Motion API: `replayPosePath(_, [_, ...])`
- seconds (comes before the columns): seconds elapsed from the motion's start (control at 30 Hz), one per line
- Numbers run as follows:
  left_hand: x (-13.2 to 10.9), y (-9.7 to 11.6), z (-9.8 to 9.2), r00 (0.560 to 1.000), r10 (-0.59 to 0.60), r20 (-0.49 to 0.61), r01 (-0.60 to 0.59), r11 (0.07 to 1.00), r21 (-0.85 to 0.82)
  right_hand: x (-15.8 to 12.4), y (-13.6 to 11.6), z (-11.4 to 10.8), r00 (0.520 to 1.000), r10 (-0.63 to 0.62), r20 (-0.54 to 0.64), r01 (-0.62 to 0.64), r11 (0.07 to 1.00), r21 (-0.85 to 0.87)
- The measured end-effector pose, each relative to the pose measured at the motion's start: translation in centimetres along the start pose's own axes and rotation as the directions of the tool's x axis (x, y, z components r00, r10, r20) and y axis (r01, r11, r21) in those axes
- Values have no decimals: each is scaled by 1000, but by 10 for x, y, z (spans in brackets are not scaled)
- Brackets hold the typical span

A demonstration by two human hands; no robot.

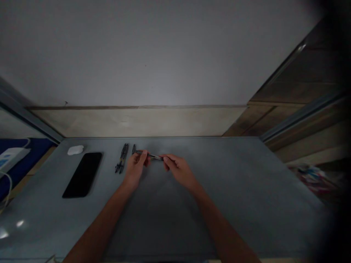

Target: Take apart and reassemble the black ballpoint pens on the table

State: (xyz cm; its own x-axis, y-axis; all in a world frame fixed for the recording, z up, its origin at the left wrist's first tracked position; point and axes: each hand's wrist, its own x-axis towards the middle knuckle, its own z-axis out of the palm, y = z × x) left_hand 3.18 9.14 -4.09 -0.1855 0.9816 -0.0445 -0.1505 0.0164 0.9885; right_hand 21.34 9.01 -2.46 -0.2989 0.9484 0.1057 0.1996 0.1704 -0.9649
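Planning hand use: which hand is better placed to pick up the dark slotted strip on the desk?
Left, probably: the left hand sits right beside the dark slotted strip, while the right hand is farther away. Both hands pinch the slim metal tool.

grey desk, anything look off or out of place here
Nothing stands out on the grey desk: no spills or visible damage. The black phone and small white case lie flat, and the slim dark tool between the left hand and right hand looks whole, though the view is dim.
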Motion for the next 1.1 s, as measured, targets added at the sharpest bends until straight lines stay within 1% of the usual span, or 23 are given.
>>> replayPosePath(0.13, [0,0,0,1000,12,-10,-12,999,31,1,1,-2,1000,15,27,-17,998,67])
replayPosePath(0.2, [-1,2,0,1000,13,-11,-13,999,46,2,2,-3,1000,26,11,-27,996,86])
replayPosePath(0.3, [-2,6,0,999,25,20,-26,997,70,4,3,-6,998,52,-39,-47,989,137])
replayPosePath(0.4, [-2,7,-1,997,20,79,-31,989,142,6,6,-9,990,73,-125,-42,971,234])
replayPosePath(0.5, [-1,4,-2,987,-4,161,-34,973,230,8,10,-13,966,99,-237,-17,946,324])
replayPosePath(0.57, [-2,0,-1,968,-41,246,-27,964,264,10,13,-14,948,112,-299,10,926,378])
replayPosePath(0.63, [-4,-5,1,943,-72,325,-23,960,278,12,15,-14,939,123,-322,27,905,424])
replayPosePath(0.7, [-8,-9,4,925,-74,372,-37,959,282,13,17,-12,941,135,-310,21,892,451])
replayPosePath(0.83, [-17,-14,12,901,-92,424,-41,955,295,11,16,0,955,157,-250,-7,859,511])
replayPosePath(0.93, [-22,-14,16,882,-120,455,-33,949,314,8,12,12,953,211,-216,-21,759,651])
replayPosePath(1.0, [-23,-13,17,876,-114,468,-48,946,321,6,9,18,962,243,-127,-77,686,724])
replayPosePath(1.03, [-23,-13,17,876,-107,470,-58,944,324,5,7,20,967,242,-75,-105,651,752])
replayPosePath(1.1, [-23,-13,17,877,-101,470,-69,941,332,4,4,20,974,227,-11,-129,589,798])
